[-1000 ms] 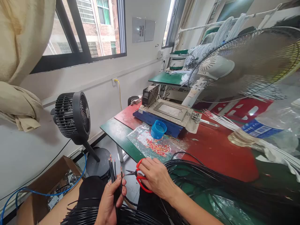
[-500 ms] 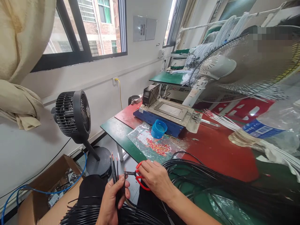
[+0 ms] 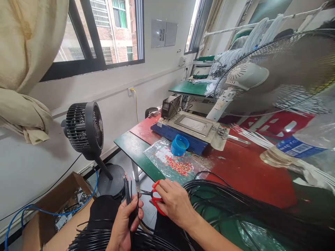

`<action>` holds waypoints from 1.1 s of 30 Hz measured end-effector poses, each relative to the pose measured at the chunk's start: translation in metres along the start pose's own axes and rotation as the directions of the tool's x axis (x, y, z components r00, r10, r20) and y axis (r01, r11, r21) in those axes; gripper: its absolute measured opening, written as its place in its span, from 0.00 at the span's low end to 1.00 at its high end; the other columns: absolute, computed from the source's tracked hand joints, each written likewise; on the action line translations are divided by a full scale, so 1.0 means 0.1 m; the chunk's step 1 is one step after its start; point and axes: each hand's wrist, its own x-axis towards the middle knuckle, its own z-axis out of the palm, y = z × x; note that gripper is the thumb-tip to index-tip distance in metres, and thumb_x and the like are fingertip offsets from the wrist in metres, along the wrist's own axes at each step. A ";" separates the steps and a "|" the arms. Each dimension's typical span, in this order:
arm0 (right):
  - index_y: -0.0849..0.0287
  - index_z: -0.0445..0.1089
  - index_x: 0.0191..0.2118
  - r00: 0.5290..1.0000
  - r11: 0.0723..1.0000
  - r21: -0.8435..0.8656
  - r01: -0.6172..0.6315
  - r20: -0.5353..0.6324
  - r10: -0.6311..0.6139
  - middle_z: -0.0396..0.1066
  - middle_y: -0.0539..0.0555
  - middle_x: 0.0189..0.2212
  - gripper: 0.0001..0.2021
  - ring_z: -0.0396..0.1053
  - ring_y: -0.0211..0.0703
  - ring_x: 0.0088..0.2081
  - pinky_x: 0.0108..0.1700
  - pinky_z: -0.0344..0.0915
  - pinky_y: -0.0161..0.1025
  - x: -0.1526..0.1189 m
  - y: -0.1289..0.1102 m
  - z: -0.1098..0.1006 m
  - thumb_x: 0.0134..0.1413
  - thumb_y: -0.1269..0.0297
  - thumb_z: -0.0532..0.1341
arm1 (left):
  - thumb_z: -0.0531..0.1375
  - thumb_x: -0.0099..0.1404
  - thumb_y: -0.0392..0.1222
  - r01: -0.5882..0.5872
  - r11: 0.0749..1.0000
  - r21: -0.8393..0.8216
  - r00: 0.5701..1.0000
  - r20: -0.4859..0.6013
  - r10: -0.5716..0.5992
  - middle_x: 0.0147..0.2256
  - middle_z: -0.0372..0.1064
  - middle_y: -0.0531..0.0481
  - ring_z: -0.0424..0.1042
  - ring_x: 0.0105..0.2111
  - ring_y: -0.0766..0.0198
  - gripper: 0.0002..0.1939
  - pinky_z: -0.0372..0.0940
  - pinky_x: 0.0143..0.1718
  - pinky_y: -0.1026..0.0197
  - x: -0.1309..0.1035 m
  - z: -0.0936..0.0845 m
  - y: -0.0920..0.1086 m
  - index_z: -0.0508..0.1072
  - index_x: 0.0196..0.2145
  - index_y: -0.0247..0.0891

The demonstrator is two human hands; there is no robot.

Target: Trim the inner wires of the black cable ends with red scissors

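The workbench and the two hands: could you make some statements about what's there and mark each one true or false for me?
1. The right hand holds scissors with red handles. True.
2. The left hand holds white cables. False: it holds black cables.
3. Small coloured bits lie beside the blue cup. True.
4. The black fan stands on a table. False: it stands on the floor.
5. The yellow cord hangs against the wall. True.
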 end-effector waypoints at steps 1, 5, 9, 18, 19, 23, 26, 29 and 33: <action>0.57 0.65 0.31 1.000 1.000 -0.007 0.008 0.011 -0.008 0.66 0.50 0.28 0.07 0.59 0.39 0.31 0.31 0.47 0.38 0.00 -0.01 -0.01 0.48 0.61 0.62 | 0.61 0.52 0.47 0.004 1.000 -0.009 1.000 0.013 -0.004 0.16 0.62 0.56 0.46 0.09 0.80 0.13 0.36 0.11 0.70 0.00 -0.01 -0.01 0.69 0.30 0.34; 0.57 0.64 0.30 0.998 0.996 -0.066 0.058 0.029 -0.056 0.65 0.49 0.28 0.07 0.58 0.40 0.31 0.31 0.46 0.38 0.00 -0.01 -0.01 0.48 0.62 0.63 | 0.60 0.54 0.46 0.010 1.000 -0.015 0.999 0.039 -0.010 0.16 0.63 0.56 0.46 0.08 0.81 0.13 0.34 0.12 0.70 -0.02 -0.02 -0.02 0.68 0.32 0.34; 0.57 0.63 0.28 0.998 0.995 -0.077 0.070 0.002 -0.070 0.64 0.48 0.26 0.06 0.57 0.40 0.29 0.30 0.45 0.39 -0.01 0.00 -0.01 0.50 0.65 0.62 | 0.59 0.55 0.46 -0.033 0.999 0.039 0.999 -0.002 0.033 0.20 0.66 0.55 0.46 0.09 0.81 0.13 0.35 0.11 0.70 -0.05 0.02 0.00 0.68 0.35 0.34; 0.57 0.63 0.26 0.996 0.993 -0.088 0.084 -0.022 -0.086 0.63 0.49 0.23 0.06 0.57 0.39 0.27 0.29 0.45 0.38 -0.06 0.03 0.03 0.53 0.71 0.57 | 0.59 0.55 0.47 -0.080 0.985 0.152 0.997 -0.001 0.081 0.16 0.65 0.53 0.54 0.12 0.76 0.14 0.36 0.11 0.71 -0.10 0.07 0.04 0.69 0.33 0.32; 0.58 0.63 0.25 0.996 0.993 -0.081 0.083 -0.019 -0.085 0.63 0.49 0.23 0.07 0.58 0.38 0.27 0.29 0.45 0.38 -0.06 0.03 0.04 0.53 0.71 0.57 | 0.58 0.55 0.47 -0.074 0.985 0.156 0.997 0.001 0.075 0.16 0.66 0.53 0.53 0.11 0.77 0.14 0.36 0.11 0.71 -0.09 0.07 0.04 0.69 0.33 0.32; 0.58 0.65 0.24 0.999 0.999 0.032 0.028 0.019 -0.029 0.64 0.49 0.21 0.08 0.59 0.36 0.25 0.27 0.45 0.37 -0.08 0.02 0.06 0.54 0.70 0.56 | 0.57 0.57 0.47 -0.064 0.983 0.170 0.998 0.001 0.065 0.14 0.66 0.53 0.46 0.09 0.79 0.15 0.35 0.11 0.70 -0.08 0.05 0.05 0.68 0.34 0.31; 0.60 0.66 0.21 0.984 0.956 0.257 -0.142 0.145 0.107 0.63 0.48 0.19 0.13 0.57 0.34 0.22 0.25 0.45 0.34 -0.05 0.00 0.04 0.55 0.65 0.55 | 0.58 0.56 0.46 -0.066 0.985 0.160 0.998 -0.007 0.068 0.14 0.66 0.52 0.46 0.10 0.79 0.15 0.34 0.11 0.70 -0.07 0.06 0.05 0.67 0.35 0.31; 0.61 0.70 0.24 0.901 0.733 0.538 -0.416 0.350 0.255 0.63 0.48 0.19 0.14 0.57 0.33 0.22 0.25 0.49 0.32 0.00 -0.02 -0.02 0.54 0.58 0.56 | 0.58 0.56 0.45 -0.065 0.982 0.175 0.998 0.023 0.062 0.14 0.67 0.52 0.47 0.09 0.78 0.13 0.34 0.11 0.69 -0.06 0.08 0.01 0.67 0.34 0.31; 0.62 0.72 0.29 0.793 0.326 0.727 -0.605 0.514 0.326 0.64 0.48 0.20 0.14 0.57 0.34 0.23 0.25 0.53 0.31 0.05 -0.05 -0.05 0.48 0.54 0.60 | 0.60 0.53 0.46 -0.040 0.977 0.209 0.999 0.044 0.032 0.15 0.69 0.49 0.49 0.08 0.78 0.15 0.33 0.11 0.69 -0.03 0.12 -0.10 0.67 0.33 0.31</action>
